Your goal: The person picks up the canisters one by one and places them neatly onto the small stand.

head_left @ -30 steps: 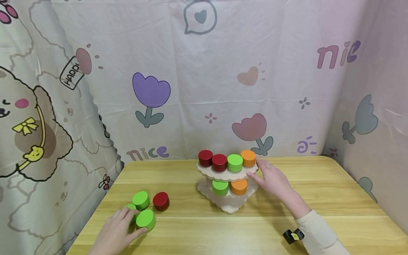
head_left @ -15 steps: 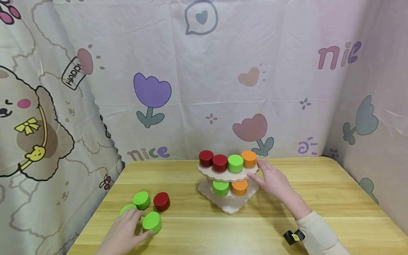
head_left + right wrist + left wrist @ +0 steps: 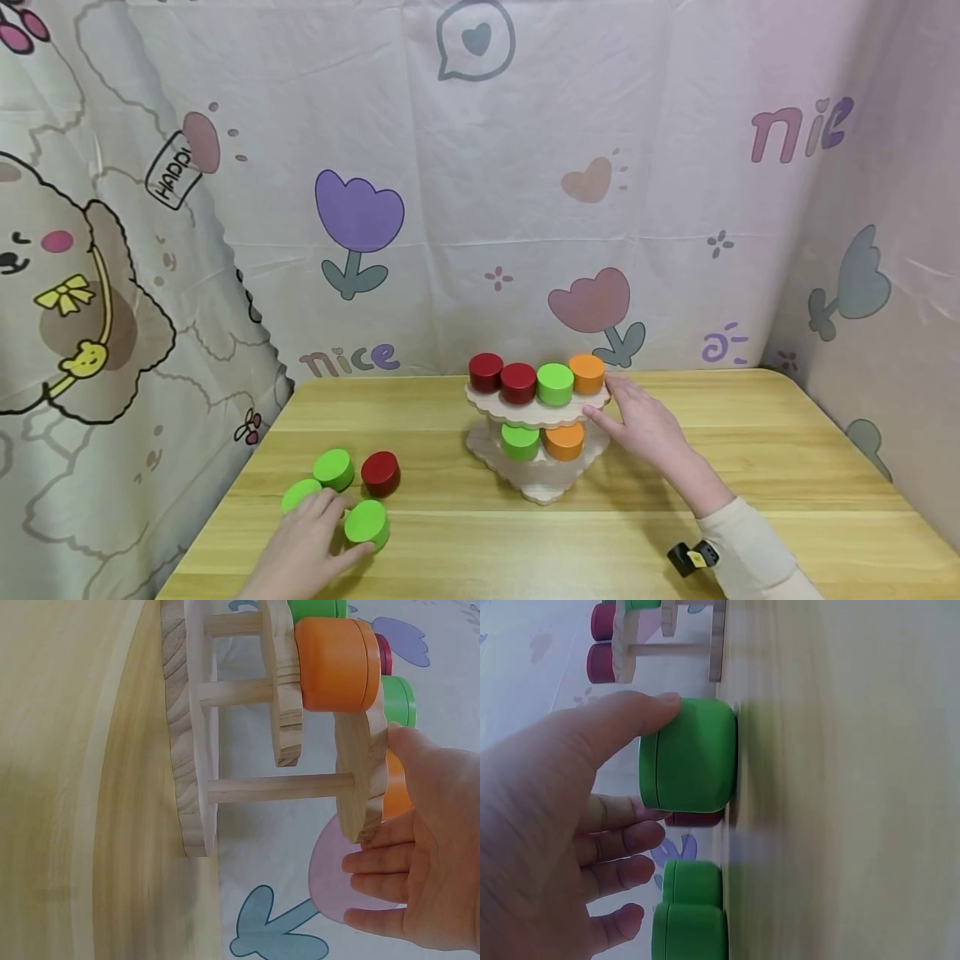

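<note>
My left hand pinches a green round block between thumb and index finger, low at the tabletop. In the left wrist view the thumb lies on one side of that green block, and the other fingers are spread loosely. A tiered wooden stand bears red, green and orange blocks on two levels. At the right end of its upper shelf, my right hand holds the edge between thumb and fingers, beside an orange block.
Two more green blocks and a red block lie behind the left hand on the wooden table. A printed curtain hangs behind and at both sides.
My left hand has slid the green block a short way right, apart from the other green ones. The right hand and the stand stay in place.
</note>
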A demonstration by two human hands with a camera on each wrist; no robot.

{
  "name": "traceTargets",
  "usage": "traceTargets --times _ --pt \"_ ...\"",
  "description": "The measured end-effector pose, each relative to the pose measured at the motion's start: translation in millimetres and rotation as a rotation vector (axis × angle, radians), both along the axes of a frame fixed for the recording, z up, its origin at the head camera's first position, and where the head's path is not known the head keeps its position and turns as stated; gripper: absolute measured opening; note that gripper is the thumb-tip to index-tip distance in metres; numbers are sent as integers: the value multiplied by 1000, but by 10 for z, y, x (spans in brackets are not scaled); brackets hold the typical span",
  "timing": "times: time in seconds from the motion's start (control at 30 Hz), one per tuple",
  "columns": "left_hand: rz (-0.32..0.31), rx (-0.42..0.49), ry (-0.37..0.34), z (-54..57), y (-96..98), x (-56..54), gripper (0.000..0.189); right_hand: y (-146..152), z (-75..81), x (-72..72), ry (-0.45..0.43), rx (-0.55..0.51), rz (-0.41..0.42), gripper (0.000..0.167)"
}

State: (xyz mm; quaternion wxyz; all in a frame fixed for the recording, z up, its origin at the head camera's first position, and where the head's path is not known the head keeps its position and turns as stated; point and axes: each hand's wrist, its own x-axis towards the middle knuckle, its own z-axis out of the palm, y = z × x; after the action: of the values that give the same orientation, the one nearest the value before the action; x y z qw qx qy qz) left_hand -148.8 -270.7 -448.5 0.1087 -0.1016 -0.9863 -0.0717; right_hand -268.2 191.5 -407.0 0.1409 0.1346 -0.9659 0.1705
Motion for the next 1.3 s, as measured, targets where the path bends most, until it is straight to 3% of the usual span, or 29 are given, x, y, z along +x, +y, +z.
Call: traceTargets --times 0.4,0.8,1.3 --pt "-76 6 -14 14 219 0 64 7 -6 -16 5 -7 10 81" --pt "-228 -75 7 5 546 -82 64 9 -6 -21 4 -17 15 81" --pt "-435 -69 59 54 1057 -251 59 46 1 -35 -16 -55 36 78"
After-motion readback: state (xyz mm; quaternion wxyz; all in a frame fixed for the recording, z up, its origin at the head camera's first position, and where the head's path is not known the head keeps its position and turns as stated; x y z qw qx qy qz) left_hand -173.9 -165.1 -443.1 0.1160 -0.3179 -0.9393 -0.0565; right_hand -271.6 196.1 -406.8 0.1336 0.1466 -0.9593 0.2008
